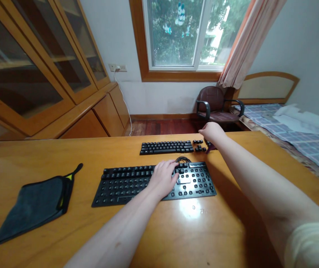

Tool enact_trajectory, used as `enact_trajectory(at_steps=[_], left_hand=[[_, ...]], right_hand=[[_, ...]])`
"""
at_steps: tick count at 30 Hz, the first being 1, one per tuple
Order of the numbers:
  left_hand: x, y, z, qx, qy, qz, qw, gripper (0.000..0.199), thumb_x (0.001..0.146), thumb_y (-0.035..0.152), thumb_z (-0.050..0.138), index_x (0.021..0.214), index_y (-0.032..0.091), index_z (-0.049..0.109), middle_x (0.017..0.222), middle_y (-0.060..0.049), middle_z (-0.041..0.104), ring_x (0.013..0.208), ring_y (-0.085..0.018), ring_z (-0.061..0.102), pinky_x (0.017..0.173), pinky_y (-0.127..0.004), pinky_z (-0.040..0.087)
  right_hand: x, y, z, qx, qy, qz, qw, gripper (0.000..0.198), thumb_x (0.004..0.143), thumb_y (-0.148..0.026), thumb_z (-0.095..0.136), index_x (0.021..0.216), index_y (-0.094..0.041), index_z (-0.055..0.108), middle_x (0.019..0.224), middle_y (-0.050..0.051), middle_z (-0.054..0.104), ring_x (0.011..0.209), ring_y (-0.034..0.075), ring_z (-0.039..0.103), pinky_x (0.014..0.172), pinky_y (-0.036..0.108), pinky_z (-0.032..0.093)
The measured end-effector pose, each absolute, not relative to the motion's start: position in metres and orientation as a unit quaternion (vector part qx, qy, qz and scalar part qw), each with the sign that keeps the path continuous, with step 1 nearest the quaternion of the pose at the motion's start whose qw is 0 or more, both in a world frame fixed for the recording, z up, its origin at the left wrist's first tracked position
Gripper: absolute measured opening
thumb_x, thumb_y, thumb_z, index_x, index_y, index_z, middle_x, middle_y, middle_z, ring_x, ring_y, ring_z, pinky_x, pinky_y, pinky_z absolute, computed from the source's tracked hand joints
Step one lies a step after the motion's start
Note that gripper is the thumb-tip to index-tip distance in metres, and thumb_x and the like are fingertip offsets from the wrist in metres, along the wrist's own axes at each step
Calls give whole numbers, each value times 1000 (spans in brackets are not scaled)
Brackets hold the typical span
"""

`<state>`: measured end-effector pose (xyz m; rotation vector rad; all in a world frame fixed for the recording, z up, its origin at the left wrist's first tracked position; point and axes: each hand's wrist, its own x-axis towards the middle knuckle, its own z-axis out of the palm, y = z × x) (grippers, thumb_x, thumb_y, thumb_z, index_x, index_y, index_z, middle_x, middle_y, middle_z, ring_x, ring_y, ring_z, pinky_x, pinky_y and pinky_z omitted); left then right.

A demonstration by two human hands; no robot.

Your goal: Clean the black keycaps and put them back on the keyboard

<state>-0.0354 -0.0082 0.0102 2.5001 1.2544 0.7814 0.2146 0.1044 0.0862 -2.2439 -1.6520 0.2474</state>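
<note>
A black keyboard lies on the desk, with keycaps along its upper rows and bare switches over the rest. My left hand rests on its middle, fingers stretched out over the upper rows, holding nothing that I can see. Behind the keyboard, loose black keycaps are laid out in rows, with small groups to their right. My right hand is closed above the rightmost keycaps. A small purple tool shows below it, its upper part hidden by the hand. A coiled black cable sits behind the keyboard.
A folded dark grey cloth with a loop lies at the left of the wooden desk. Beyond the desk's far edge are a brown armchair, a bed and a glass-fronted cabinet.
</note>
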Motion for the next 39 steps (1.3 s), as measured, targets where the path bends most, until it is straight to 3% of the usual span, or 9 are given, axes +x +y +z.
enact_trajectory(at_steps=[2, 4, 8, 19, 22, 25, 30, 34, 39], left_hand=[[-36, -10, 11, 854, 414, 294, 113, 29, 83, 24, 52, 111, 19, 55, 115, -7, 61, 106, -24, 54, 94, -43, 41], [-36, -11, 12, 850, 396, 332, 108, 31, 84, 26, 51, 115, 19, 53, 112, -7, 62, 105, -22, 55, 93, -40, 43], [-37, -12, 11, 829, 394, 383, 104, 40, 84, 30, 54, 122, 19, 47, 109, -8, 63, 100, -20, 58, 90, -36, 46], [-40, -6, 8, 822, 408, 374, 135, 26, 81, 18, 54, 106, 21, 59, 100, -4, 66, 95, -19, 59, 88, -35, 48], [-40, -4, 7, 802, 416, 404, 142, 23, 81, 20, 55, 103, 21, 61, 98, -5, 66, 92, -18, 60, 86, -35, 49], [-41, -3, 8, 771, 447, 426, 157, 24, 80, 22, 57, 103, 20, 62, 91, -4, 66, 83, -16, 61, 80, -33, 51], [-42, -4, 8, 738, 458, 457, 194, 23, 80, 24, 58, 102, 21, 62, 88, -3, 67, 80, -16, 62, 79, -32, 52], [-41, -3, 5, 727, 442, 458, 259, 22, 79, 24, 58, 100, 19, 61, 93, -4, 67, 84, -17, 63, 81, -33, 52], [-41, -2, 6, 709, 436, 476, 284, 19, 78, 24, 60, 96, 18, 61, 94, -5, 66, 85, -17, 63, 80, -32, 52]], right_hand=[[201, 73, 91, -743, -570, 189, 294, 23, 72, -35, 62, 76, -13, 66, 57, 7, 59, 48, 16, 55, 46, 27, 42], [180, 40, 87, -693, -564, 267, 361, 25, 70, -39, 63, 75, -14, 65, 49, 1, 53, 41, 12, 48, 41, 24, 36], [138, -6, 58, -635, -563, 364, 385, 24, 68, -40, 63, 68, -16, 61, 44, -5, 44, 38, 7, 36, 39, 21, 27], [119, -4, 18, -565, -582, 446, 380, 25, 66, -41, 64, 72, -17, 58, 45, -8, 42, 42, 9, 37, 43, 21, 25], [120, -5, 16, -536, -556, 462, 436, 20, 71, -38, 56, 71, -17, 57, 52, -5, 46, 50, 11, 42, 49, 23, 32], [124, -5, 16, -484, -542, 470, 501, 19, 73, -24, 42, 77, -18, 60, 68, 0, 56, 69, 15, 52, 66, 27, 41], [124, -4, 12, -460, -537, 429, 562, 29, 64, -12, 43, 87, -21, 59, 96, 2, 60, 95, 18, 54, 89, 31, 39], [115, -3, 6, -445, -489, 471, 584, 40, 71, -19, 54, 110, -23, 52, 102, 5, 61, 92, 17, 59, 85, 33, 44], [115, -6, 6, -470, -581, 375, 549, 16, 78, -29, 58, 90, -23, 68, 112, 7, 58, 108, 20, 52, 98, 36, 36]])
